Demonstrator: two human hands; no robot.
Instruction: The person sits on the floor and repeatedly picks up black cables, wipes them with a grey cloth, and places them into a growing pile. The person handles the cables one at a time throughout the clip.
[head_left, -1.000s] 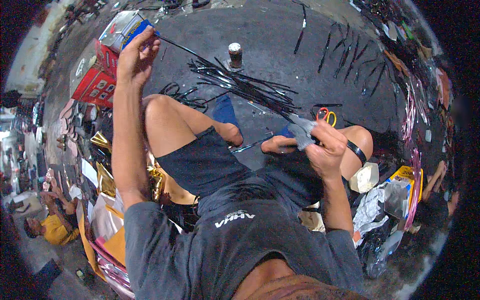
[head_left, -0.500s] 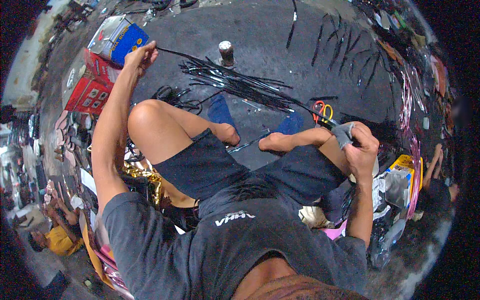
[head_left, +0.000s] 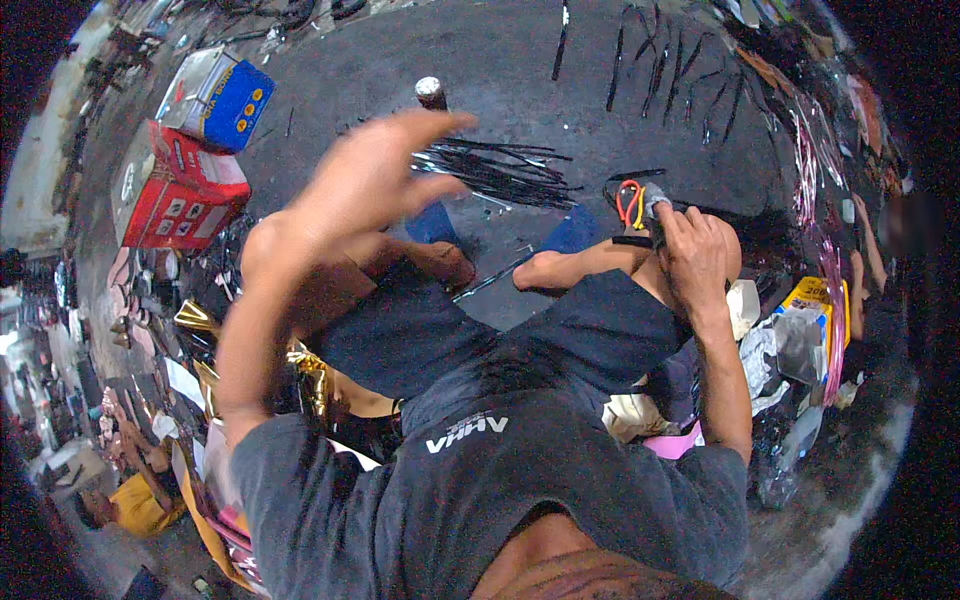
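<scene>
My left hand (head_left: 375,175) is smeared by motion above my left knee. Its thumb and fingers are apart and nothing shows between them. Behind it lies a loose bundle of thin black strips (head_left: 505,175) on the dark floor, its left end hidden by the hand. At my right knee, my right hand (head_left: 695,250) is closed on a small grey cloth (head_left: 656,200). A short piece of black strip (head_left: 632,241) shows beside its fingers. Just left of the cloth are scissors (head_left: 629,205) with red and yellow handles.
A red box (head_left: 185,195) and a blue and white box (head_left: 235,105) stand at the left. A short post (head_left: 429,90) rises behind the bundle. More black strips (head_left: 660,75) lie far right. Gold foil (head_left: 312,375) is by my left thigh. Other people sit at both sides.
My left hand has let go of the long black strip and swung right and nearer. My right hand has moved slightly left and forward with the cloth. The stretched strip is no longer seen between them.
</scene>
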